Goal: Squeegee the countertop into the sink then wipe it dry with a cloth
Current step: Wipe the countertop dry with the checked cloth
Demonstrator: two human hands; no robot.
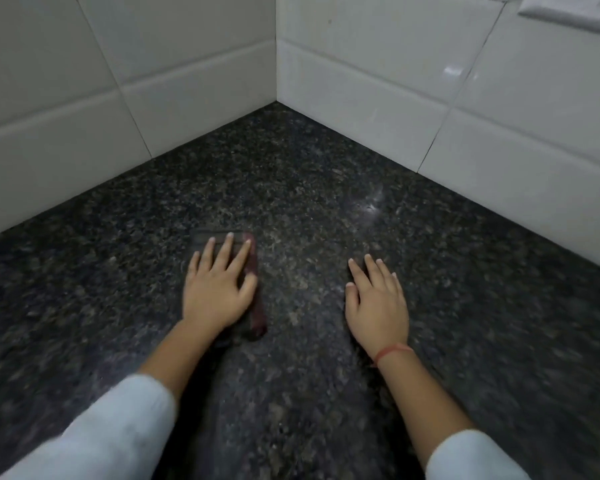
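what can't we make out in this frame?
- Cloth: mostly under the left hand; head view shows only a dark top edge and a reddish side strip.
- Sink and squeegee: outside the frame.
- Countertop wet or dry: unclear; one glint, and the outer parts are motion-blurred.
- Wall fixture: cut off by the top right edge.
- Right hand: lies flat; anything beneath it is hidden.

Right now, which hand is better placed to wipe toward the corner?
Left. The left hand already lies flat on the cloth, fingers pointing at the corner. The right hand rests bare on the countertop, apart from the cloth.
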